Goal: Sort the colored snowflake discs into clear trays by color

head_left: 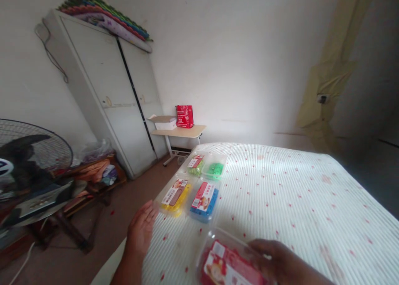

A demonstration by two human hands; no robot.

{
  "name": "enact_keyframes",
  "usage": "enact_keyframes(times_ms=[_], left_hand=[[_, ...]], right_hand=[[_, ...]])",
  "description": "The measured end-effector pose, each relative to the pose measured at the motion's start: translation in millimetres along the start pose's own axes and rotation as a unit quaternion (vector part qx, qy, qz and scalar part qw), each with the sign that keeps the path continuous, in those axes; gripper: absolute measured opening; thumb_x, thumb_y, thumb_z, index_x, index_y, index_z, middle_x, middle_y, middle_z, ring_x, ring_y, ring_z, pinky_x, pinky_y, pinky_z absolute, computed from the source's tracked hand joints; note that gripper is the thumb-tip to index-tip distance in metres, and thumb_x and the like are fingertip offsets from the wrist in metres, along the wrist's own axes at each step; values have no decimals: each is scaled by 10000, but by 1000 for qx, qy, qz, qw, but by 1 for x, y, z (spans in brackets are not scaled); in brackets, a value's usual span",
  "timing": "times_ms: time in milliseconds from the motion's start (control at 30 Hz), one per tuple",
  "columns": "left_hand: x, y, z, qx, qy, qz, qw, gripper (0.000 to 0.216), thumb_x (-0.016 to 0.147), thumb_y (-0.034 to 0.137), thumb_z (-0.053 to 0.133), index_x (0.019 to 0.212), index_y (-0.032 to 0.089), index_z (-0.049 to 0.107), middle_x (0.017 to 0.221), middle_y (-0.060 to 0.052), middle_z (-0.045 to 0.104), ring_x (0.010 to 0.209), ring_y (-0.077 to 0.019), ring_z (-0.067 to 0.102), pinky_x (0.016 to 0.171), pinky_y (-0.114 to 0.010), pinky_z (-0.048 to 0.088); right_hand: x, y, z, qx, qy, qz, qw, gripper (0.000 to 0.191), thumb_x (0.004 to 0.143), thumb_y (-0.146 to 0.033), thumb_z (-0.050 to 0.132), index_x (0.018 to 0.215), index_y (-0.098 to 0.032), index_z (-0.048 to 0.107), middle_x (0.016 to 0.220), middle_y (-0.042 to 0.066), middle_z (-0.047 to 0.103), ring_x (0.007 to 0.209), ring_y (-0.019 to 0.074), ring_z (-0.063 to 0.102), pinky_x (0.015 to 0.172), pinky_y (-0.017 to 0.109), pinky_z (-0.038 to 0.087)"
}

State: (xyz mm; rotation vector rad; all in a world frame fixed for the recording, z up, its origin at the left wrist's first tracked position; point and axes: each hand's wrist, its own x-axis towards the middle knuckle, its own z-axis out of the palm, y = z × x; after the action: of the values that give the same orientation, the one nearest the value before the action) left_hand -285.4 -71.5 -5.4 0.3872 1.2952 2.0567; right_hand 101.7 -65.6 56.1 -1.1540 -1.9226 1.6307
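My right hand (274,256) grips the right side of a clear plastic box of red pieces (230,262) with a printed label, at the near edge of view. At the left edge of the table, my left hand (141,227) has its fingers stretched out, close beside a clear box of yellow pieces (176,197); whether they touch cannot be made out. To the right of that box lies a labelled box of blue pieces (204,200). Behind them are a labelled box of light green pieces (195,164) and a clear tray of bright green pieces (215,168).
The boxes rest on a table with a white, red-dotted cover (280,185). Left of it stand a fan (34,152), a stool (46,202) and a grey cabinet (109,94). A small desk (187,131) at the back holds a red bag (185,116) and a white carton (165,124).
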Motion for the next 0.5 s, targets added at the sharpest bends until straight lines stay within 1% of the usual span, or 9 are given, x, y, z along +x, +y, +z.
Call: enact_keyframes(times_ms=[33, 67, 133, 233, 300, 400, 467, 500], left_hand=[[-1, 1, -4, 2, -20, -10, 1000, 267, 614, 252, 651, 870, 175, 648, 914, -50, 688, 962, -215, 630, 1004, -396, 402], [-2, 3, -8, 2, -35, -21, 999, 301, 619, 267, 650, 905, 173, 646, 932, -64, 688, 979, -225, 626, 1007, -407, 400], [-5, 6, -14, -3, -51, -42, 998, 355, 641, 292, 638, 976, 174, 630, 949, -87, 690, 1024, -244, 611, 1025, -430, 377], [-11, 11, -19, -17, -54, -62, 996, 401, 672, 323, 614, 1047, 182, 601, 991, -107, 688, 1088, -261, 581, 1056, -437, 336], [-16, 13, -20, -19, -63, -72, 995, 439, 682, 342, 608, 1093, 190, 581, 1028, -110, 683, 1125, -268, 556, 1062, -427, 329], [-20, 14, -21, -15, -68, -91, 993, 489, 680, 330, 620, 1151, 218, 553, 1098, -96, 665, 1192, -278, 501, 1039, -423, 362], [-20, 12, -21, -11, -64, -96, 993, 512, 667, 309, 636, 1166, 235, 548, 1122, -80, 657, 1216, -283, 475, 1012, -415, 398], [-21, 11, -22, -7, -60, -95, 994, 517, 660, 299, 644, 1165, 238, 550, 1121, -74, 659, 1217, -284, 473, 1000, -407, 412]], right_hand=[[17, -10, 12, 28, -50, 1, 998, 327, 808, -462, 531, 895, -186, 683, 720, 35, 658, 439, 82, 545, 369, 147, 383], [33, -18, 23, 38, -76, 1, 996, 288, 793, -419, 557, 889, -175, 676, 691, 21, 639, 420, 67, 517, 359, 136, 366], [62, -28, 42, 25, -93, 7, 995, 209, 772, -331, 572, 846, -157, 662, 610, -14, 575, 383, 49, 465, 337, 126, 348], [95, -33, 69, -8, -79, 12, 997, 149, 770, -252, 522, 739, -146, 622, 536, -45, 490, 354, 49, 434, 315, 131, 345], [109, -32, 83, -19, -57, 2, 998, 136, 767, -225, 501, 732, -143, 602, 568, -35, 512, 372, 62, 465, 326, 145, 363], [115, -26, 96, -23, -9, -37, 999, 153, 775, -219, 493, 859, -137, 591, 739, 21, 607, 447, 86, 540, 380, 169, 402], [110, -22, 97, -30, 23, -76, 996, 171, 787, -219, 487, 914, -140, 572, 830, 48, 629, 507, 91, 569, 433, 172, 414], [107, -19, 96, -36, 37, -91, 995, 161, 794, -220, 480, 909, -143, 563, 832, 48, 629, 525, 90, 571, 455, 171, 412]])
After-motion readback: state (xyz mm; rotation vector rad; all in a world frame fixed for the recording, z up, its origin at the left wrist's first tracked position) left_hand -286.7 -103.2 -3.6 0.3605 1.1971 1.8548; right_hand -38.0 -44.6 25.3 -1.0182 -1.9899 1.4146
